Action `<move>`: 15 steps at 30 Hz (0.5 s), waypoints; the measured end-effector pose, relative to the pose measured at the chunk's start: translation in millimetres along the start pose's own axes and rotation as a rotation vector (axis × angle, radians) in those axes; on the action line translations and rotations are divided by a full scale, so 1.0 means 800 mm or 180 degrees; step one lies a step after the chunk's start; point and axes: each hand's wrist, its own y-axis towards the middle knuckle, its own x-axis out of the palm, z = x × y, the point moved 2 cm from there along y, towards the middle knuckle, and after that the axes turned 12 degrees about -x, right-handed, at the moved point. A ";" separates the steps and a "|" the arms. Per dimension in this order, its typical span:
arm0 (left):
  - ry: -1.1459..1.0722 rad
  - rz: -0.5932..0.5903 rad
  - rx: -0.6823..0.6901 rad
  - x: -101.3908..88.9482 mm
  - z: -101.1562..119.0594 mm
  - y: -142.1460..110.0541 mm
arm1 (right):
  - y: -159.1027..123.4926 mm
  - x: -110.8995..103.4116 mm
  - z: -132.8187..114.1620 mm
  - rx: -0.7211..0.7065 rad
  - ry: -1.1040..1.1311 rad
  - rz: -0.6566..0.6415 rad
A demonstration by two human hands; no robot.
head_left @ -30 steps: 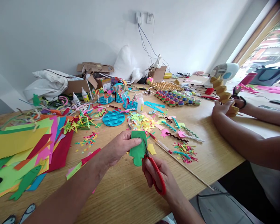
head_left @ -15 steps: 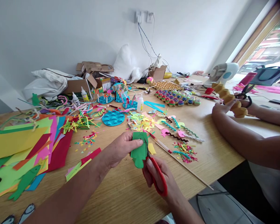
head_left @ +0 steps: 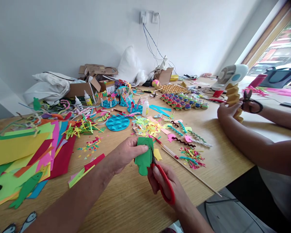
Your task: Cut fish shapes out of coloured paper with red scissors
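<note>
A piece of green paper (head_left: 144, 159) is pinched in my left hand (head_left: 129, 153), thumb on top, above the table. Its lower end is cut into a stepped, rounded outline. My right hand (head_left: 169, 183) grips red-handled scissors (head_left: 168, 191), fingers through the loops. The dark blades meet the right edge of the green paper; their tips are partly hidden there. Beyond the paper lies a heap of yellow and pink scraps (head_left: 150, 126). A small yellow paper piece (head_left: 157, 154) rests just right of the blades.
Coloured paper sheets (head_left: 21, 145) and a green paper fish (head_left: 26, 189) lie at left. A wooden stick (head_left: 191, 172) and a brush (head_left: 165, 147) lie at right. Glue bottles (head_left: 145, 108) and a blue scalloped disc (head_left: 117, 122) stand farther back. A co-worker's hands (head_left: 229, 110) hold egg-carton card and black scissors.
My scissors and the green paper have barely shifted, still in contact. At right, the co-worker has turned the egg-carton strip more upright and moved the black scissors lower beside it.
</note>
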 end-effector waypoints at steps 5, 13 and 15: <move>0.0256 0.0095 0.0003 0.001 0.003 0.000 | -0.001 -0.001 0.000 0.0041 -0.0033 -0.0045; 0.0285 0.0128 -0.0005 0.002 0.003 0.000 | -0.002 -0.002 0.002 0.0091 -0.0047 -0.0022; 0.0219 0.0116 -0.0009 0.002 0.003 0.000 | -0.002 -0.002 0.003 0.0127 -0.0087 0.0020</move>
